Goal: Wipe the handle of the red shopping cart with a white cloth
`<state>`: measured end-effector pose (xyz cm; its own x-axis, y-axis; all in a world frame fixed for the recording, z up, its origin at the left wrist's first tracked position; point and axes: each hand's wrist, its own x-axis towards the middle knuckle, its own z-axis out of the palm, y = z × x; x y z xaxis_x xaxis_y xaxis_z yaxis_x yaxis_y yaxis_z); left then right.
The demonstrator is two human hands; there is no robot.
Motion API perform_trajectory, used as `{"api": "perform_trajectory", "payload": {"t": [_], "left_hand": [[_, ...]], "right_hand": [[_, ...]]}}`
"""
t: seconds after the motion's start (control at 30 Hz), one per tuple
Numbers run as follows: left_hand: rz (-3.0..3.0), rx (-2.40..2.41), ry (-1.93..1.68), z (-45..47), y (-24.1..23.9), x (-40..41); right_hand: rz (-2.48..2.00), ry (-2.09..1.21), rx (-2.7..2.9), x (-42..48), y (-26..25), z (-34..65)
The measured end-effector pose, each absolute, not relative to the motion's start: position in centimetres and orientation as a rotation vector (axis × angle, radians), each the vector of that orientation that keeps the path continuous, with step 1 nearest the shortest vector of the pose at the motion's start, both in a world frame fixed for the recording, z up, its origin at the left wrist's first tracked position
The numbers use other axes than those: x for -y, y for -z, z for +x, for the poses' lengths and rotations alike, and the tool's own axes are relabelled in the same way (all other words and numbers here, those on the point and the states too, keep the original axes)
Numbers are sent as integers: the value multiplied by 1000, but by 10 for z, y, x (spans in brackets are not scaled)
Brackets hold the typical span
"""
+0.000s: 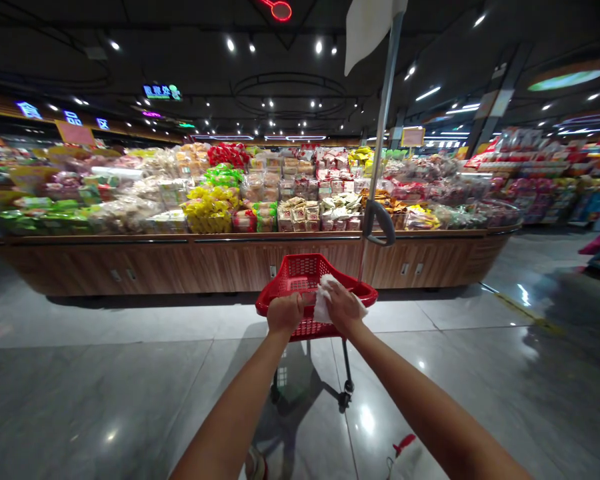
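A small red shopping cart [300,273] stands on the floor in front of me, its basket on thin wheeled legs. My left hand [285,313] is closed in a fist on the cart's near rim. My right hand [343,309] rests on the same rim and grips a crumpled white paper [323,300] against it. A tall grey pole with a flag [383,120] rises from the cart's right side.
A long wooden display counter [230,260] piled with packaged snacks runs across the view a short way ahead. More stocked shelves [545,180] stand at the right. The floor is glossy grey tile [105,380]. My shoe [254,463] shows at the bottom.
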<state>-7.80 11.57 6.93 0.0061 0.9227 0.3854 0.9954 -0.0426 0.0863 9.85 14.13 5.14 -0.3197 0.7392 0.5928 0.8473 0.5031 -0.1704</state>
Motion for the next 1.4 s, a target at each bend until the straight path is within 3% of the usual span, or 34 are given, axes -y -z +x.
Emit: {"api": "perform_trajectory", "payload": {"t": [0.17, 0.47, 0.77, 1.1, 1.23, 1.4], "left_hand": [[-2134, 1980, 428, -81, -72, -115], [-2020, 2002, 455, -83, -68, -110], [-2130, 2007, 421, -71, -72, -123], [-2036, 2041, 478, -81, -71, -122], [-1992, 2029, 519, -63, -67, -122], [-2057, 1975, 536, -59, -67, -125]], "right_hand": [[-1070, 255, 2287, -135, -47, 60], [-1290, 160, 2171, -151, -53, 156], [-1108, 195, 2254, -146, -54, 52], [-1343, 235, 2125, -162, -54, 160], [-1381, 223, 1967, -155, -52, 122], [-1113, 258, 2110, -145, -49, 76]]}}
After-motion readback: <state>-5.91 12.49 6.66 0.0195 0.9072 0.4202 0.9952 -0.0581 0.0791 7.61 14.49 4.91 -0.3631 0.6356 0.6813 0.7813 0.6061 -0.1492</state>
